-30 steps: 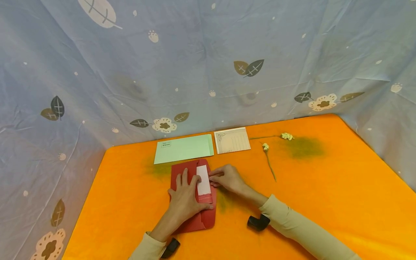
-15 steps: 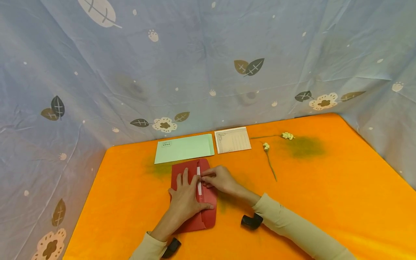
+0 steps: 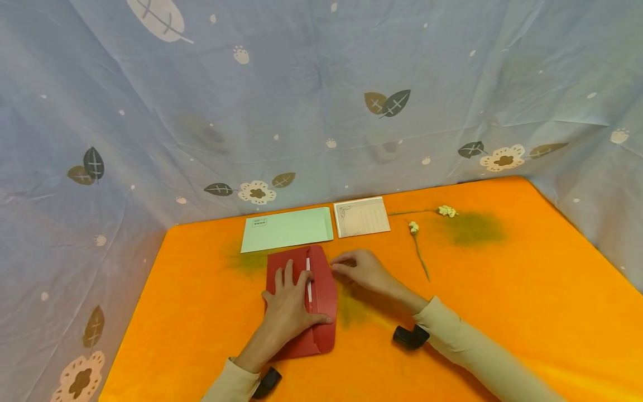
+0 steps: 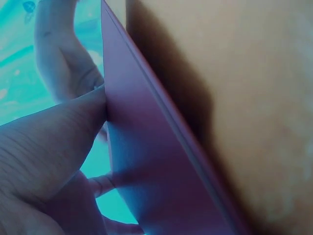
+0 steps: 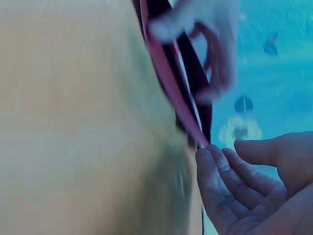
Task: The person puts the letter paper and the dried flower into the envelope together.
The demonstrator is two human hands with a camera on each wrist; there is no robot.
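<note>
The red envelope lies on the table with its flap unfolded to the right. A narrow strip of white paper shows in its mouth, the rest hidden inside. My left hand rests spread on the envelope, fingertips on the body and thumb on the flap. My right hand is just beyond the flap's right edge. In the right wrist view its fingers lie loosely bent by the flap's edge, with nothing between them and the thumb; whether they touch the edge I cannot tell.
A pale green envelope and a cream lined card lie behind the red envelope. To the right are two stemmed flowers, one lying sideways and one with its stem toward me. Patterned cloth walls surround the orange table.
My right hand pushed the white paper leftward into the red envelope, leaving a thin strip showing, then drew back to the right off the flap. My left hand stayed in place.
</note>
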